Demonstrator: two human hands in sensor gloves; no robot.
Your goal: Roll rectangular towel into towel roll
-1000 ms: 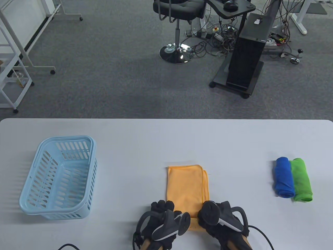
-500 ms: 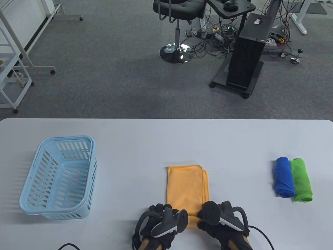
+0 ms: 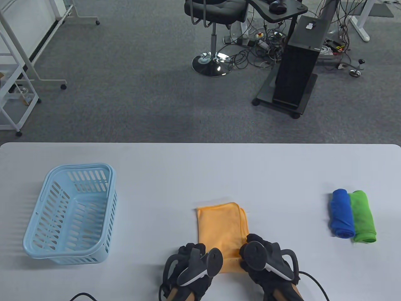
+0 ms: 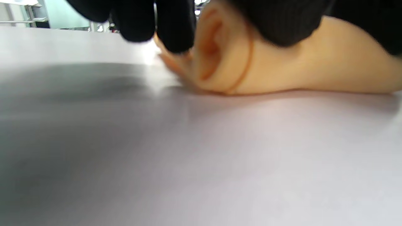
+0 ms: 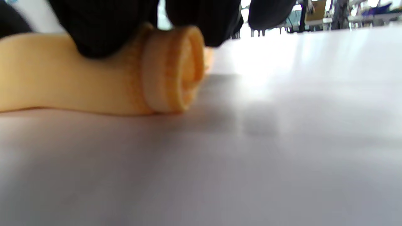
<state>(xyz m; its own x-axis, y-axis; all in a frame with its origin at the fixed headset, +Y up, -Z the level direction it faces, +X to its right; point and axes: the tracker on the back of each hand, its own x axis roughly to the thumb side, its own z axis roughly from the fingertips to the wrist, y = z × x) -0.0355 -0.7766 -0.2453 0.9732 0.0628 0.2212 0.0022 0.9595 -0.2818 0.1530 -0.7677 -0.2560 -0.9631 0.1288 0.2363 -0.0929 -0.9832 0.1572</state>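
The orange towel [image 3: 221,227] lies on the white desk [image 3: 200,163] near its front edge, about midway between left and right. Its far part is flat, a folded rectangle with layered edges showing along its right side. Its near end is curled up into a short roll; the right wrist view shows the spiral of that roll end-on [image 5: 171,69], resting on the desk.

The left hand [image 3: 191,266] sits at the roll's left end, its black-gloved fingers [image 4: 174,25] bent down over the cloth. The grip here is closed round the rolled edge, with fingertips pressing on top of the fold. The right hand [image 3: 263,261] holds the roll's right end the same way, fingers [image 5: 103,25] curled over the top of the roll just behind its open spiral. Both hands carry a tracker strapped across the back, and a black cable trails off from each toward the front edge.

Well apart to the right, a blue towel roll [image 3: 341,213] and a green towel roll [image 3: 362,216] lie side by side, touching. Well apart to the left stands a light blue slotted basket [image 3: 47,216]. Beyond the desk, on grey carpet, are a black office chair [image 3: 216,12] and a black cabinet on castors [image 3: 297,69] with a tangle of cables beside it.
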